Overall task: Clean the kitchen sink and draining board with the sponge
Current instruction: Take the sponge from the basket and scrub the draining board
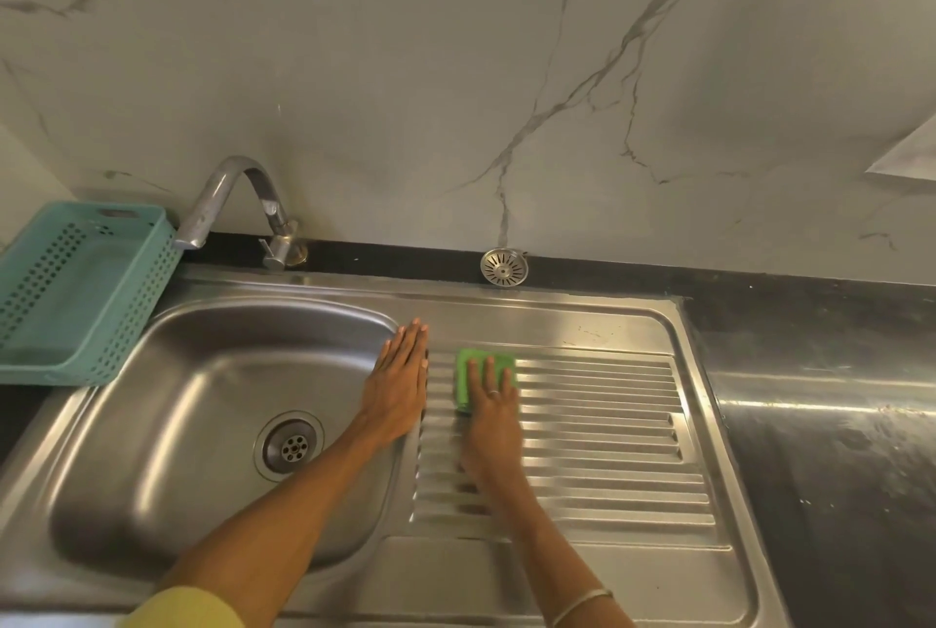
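sink [167, 374]: glossy steel; draining board [597, 425]: ribbed steel; basket [76, 293]: perforated plastic

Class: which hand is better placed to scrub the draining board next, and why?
Right. The right hand presses the sponge on the draining board; the left hand rests empty beside the sink.

basket [139, 323] left of sink [202, 430] | draining board [608, 430] right | sponge [462, 376] on it | strainer [504, 266] behind

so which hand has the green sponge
The right hand, flat on the green rectangular sponge on the ribbed steel draining board; the left hand holds nothing.
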